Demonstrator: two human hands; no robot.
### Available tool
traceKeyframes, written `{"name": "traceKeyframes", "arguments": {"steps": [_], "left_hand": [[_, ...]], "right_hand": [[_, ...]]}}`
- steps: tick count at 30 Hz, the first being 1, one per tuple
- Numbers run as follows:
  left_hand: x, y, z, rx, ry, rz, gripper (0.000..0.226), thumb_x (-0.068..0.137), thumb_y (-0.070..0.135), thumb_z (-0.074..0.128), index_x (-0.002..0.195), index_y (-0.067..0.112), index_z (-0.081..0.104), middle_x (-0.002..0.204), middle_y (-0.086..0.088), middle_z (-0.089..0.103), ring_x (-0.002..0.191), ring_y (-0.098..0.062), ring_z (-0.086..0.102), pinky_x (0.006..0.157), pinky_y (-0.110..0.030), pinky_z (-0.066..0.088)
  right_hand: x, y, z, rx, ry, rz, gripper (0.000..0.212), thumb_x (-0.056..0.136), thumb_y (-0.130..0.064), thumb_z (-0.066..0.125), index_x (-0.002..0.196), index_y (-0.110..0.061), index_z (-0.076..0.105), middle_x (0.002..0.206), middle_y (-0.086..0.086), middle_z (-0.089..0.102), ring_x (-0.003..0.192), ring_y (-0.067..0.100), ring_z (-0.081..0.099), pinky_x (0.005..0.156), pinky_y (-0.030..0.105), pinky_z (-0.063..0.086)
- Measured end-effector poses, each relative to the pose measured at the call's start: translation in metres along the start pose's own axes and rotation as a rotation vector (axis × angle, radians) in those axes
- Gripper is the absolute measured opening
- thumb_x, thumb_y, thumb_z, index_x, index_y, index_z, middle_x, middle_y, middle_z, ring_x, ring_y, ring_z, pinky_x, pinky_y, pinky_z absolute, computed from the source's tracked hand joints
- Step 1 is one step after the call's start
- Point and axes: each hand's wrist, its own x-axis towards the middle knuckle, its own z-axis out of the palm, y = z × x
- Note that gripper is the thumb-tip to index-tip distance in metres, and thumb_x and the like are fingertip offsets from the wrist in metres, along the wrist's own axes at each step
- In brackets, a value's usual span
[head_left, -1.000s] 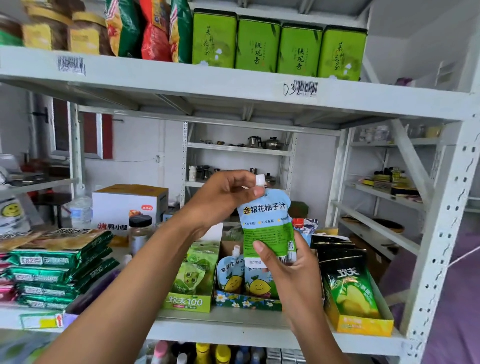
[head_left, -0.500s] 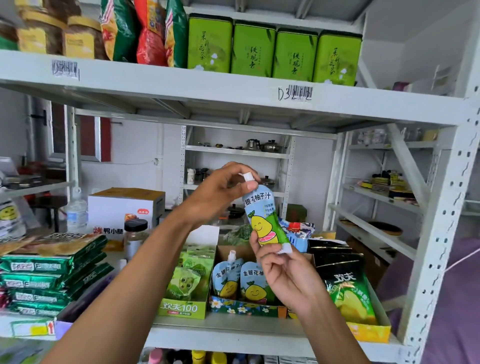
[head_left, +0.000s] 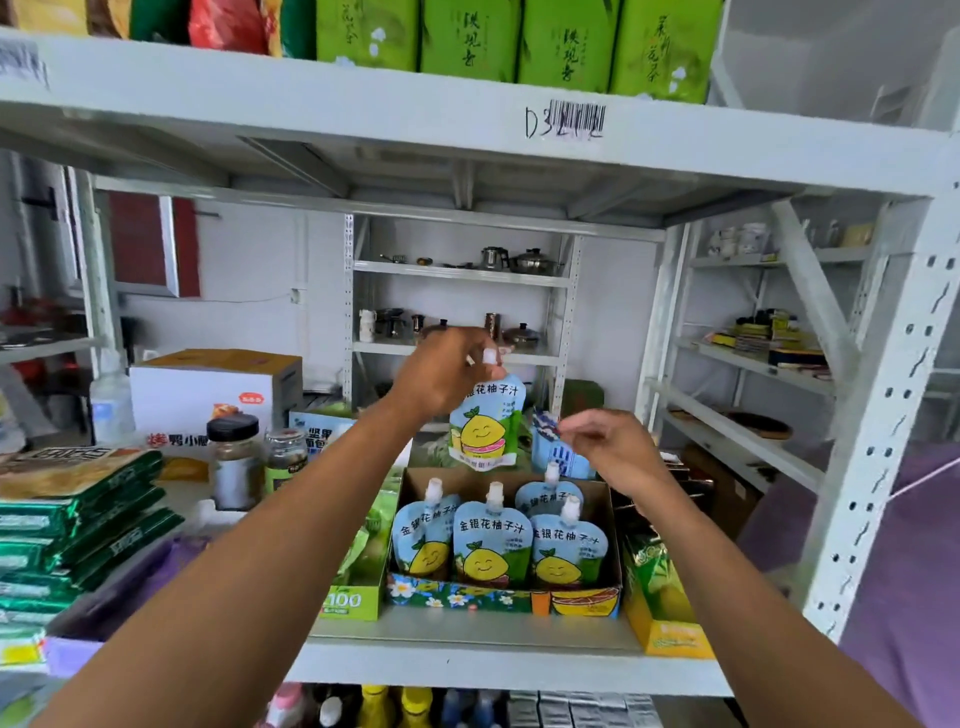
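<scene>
Here, the left hand (head_left: 447, 376) holds a juice pouch (head_left: 485, 426) up in the air. Its fingers are curled round the top of the pouch, right by the little white cap (head_left: 489, 356). The pouch hangs straight down, with a smiling yellow fruit on its front. It is above the back of a cardboard box (head_left: 587, 603) and does not touch it.

The right hand (head_left: 610, 447) is just beside the pouch, a bit lower, and apart from it. Its fingers are loosely bent and it holds nothing. Behind it stands a blue packet (head_left: 563, 460).

In the box, four more pouches (head_left: 491, 545) stand upright, close together. The box sits on a white shelf (head_left: 467, 636). A yellow box (head_left: 670, 623) is just beside it on the right. Off to the left are two jars (head_left: 234, 467) and a pile of flat green packs (head_left: 78, 519). On the shelf above, green tins (head_left: 470, 36) stand in a row.
</scene>
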Motion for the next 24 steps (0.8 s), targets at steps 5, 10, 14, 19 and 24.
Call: {"name": "traceKeyframes", "arguments": {"steps": [5,10,14,19,24], "left_hand": [[-0.016,-0.036,0.03,0.041,-0.116,-0.099,0.013,0.089,0.027,0.079,0.089,0.018,0.069,0.086,0.001,0.073,0.085,-0.019,0.069,0.081,-0.038,0.055],[-0.031,-0.068,0.041,0.013,-0.288,-0.169,0.017,0.083,0.013,0.084,0.077,0.019,0.07,0.085,-0.003,0.073,0.083,-0.011,0.071,0.081,-0.035,0.059],[-0.044,-0.081,0.044,0.02,-0.351,-0.252,0.025,0.079,0.003,0.085,0.067,0.022,0.073,0.077,-0.004,0.075,0.084,-0.025,0.074,0.084,-0.038,0.058],[-0.047,-0.078,0.041,-0.053,-0.156,-0.202,0.032,0.092,-0.012,0.054,0.065,-0.004,0.068,0.074,-0.019,0.059,0.068,-0.036,0.06,0.065,-0.043,0.054],[-0.066,-0.034,0.023,-0.21,-0.079,-0.126,0.018,0.094,0.026,0.075,0.109,0.016,0.074,0.1,0.008,0.074,0.092,-0.001,0.067,0.083,-0.02,0.051]], "right_hand": [[0.004,0.018,0.015,-0.16,-0.095,0.037,0.027,0.088,-0.012,0.081,0.114,-0.006,0.075,0.108,0.008,0.075,0.102,0.019,0.07,0.095,0.03,0.053],[0.003,0.022,0.023,-0.259,-0.136,0.043,0.023,0.085,-0.011,0.084,0.107,-0.007,0.077,0.096,-0.001,0.071,0.095,0.013,0.069,0.084,0.022,0.056],[0.003,0.016,0.025,-0.35,-0.126,0.05,0.013,0.086,-0.009,0.082,0.099,-0.008,0.079,0.096,0.001,0.074,0.082,0.006,0.065,0.062,0.007,0.044],[0.002,-0.003,0.014,-0.273,-0.046,0.028,0.01,0.085,-0.009,0.083,0.08,-0.016,0.077,0.088,0.005,0.078,0.078,0.014,0.074,0.082,0.039,0.064],[0.006,-0.06,-0.007,-0.046,0.164,-0.138,0.011,0.087,-0.014,0.081,0.081,-0.022,0.078,0.068,-0.006,0.075,0.061,0.004,0.068,0.074,0.031,0.058]]}}
